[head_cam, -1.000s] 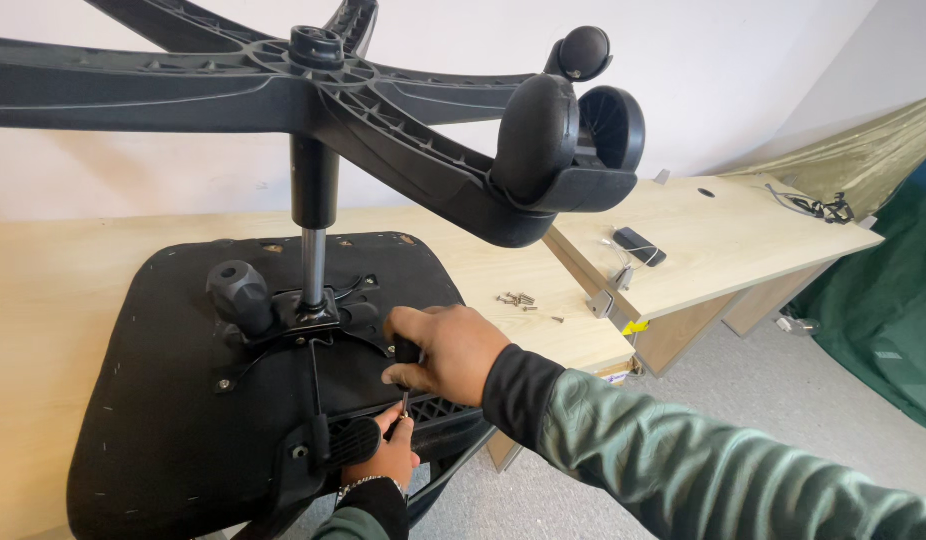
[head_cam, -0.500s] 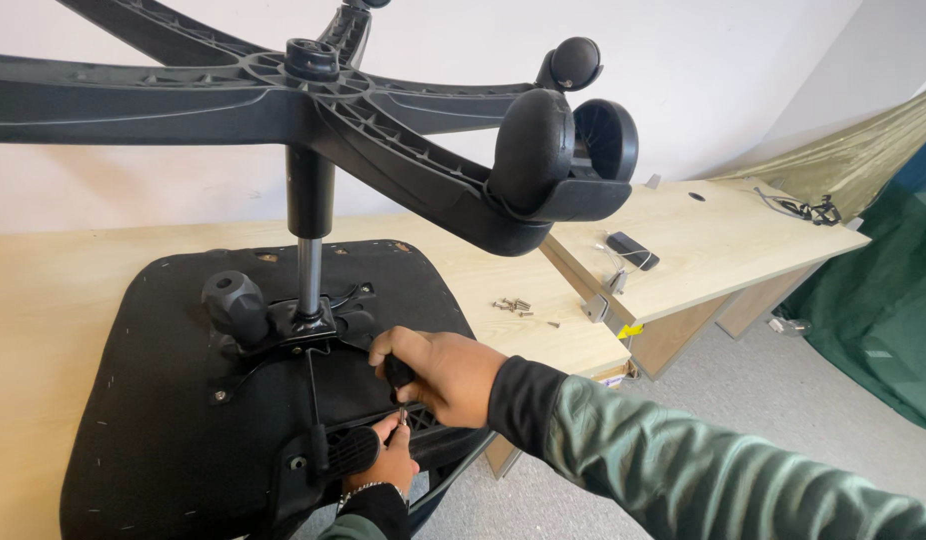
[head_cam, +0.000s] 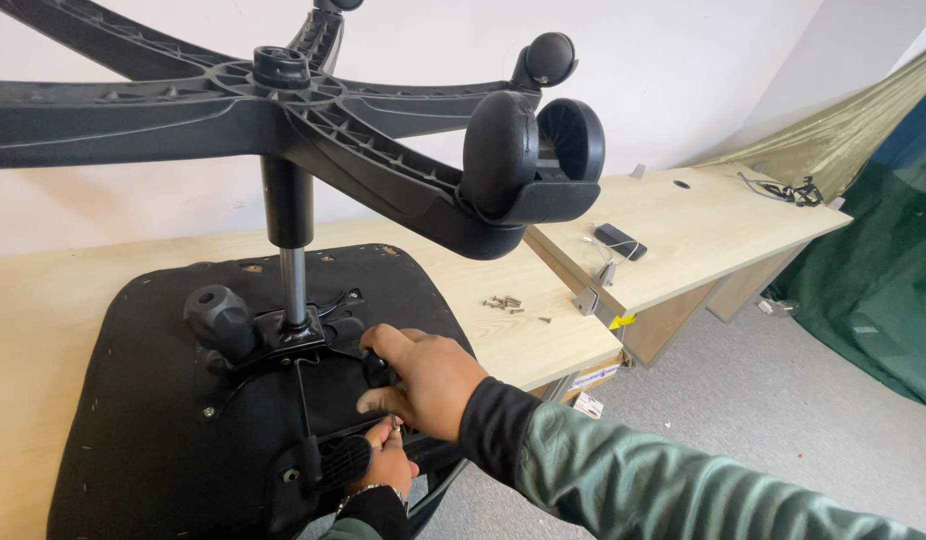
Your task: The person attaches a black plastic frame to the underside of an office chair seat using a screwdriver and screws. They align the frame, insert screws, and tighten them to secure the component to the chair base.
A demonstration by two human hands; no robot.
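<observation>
The seat [head_cam: 183, 440] lies upside down on the worktop [head_cam: 43, 300], its near edge hanging past the worktop's front; the mechanism plate [head_cam: 303, 350] sits bolted at its middle, with a round knob [head_cam: 218, 318] on its left and the gas column [head_cam: 295, 285] rising to the 5-arm base [head_cam: 313, 110] overhead. The right hand [head_cam: 428, 385] is curled, its grip closed round a small black handle [head_cam: 376, 368] at the plate's right edge; the left hand [head_cam: 388, 462] comes up from below the seat's near edge, fingers pinched on something small at the underside, though what it is I cannot tell.

Risk, as I judge it: the seat overhangs the edge, so a hard pull toward the body could slide or tip it off the worktop; the tall base makes the whole thing top-heavy; the caster [head_cam: 533, 140] hangs just above the right hand, so a quick lift of the wrist could strike it.

Loose screws [head_cam: 503, 302] lie near the seat's right side, close to the gap between the 2 boards, and a sweep of the sleeve could send them down. Open room lies to the right over the floor [head_cam: 743, 430]; the wall [head_cam: 683, 60] closes the far side.
</observation>
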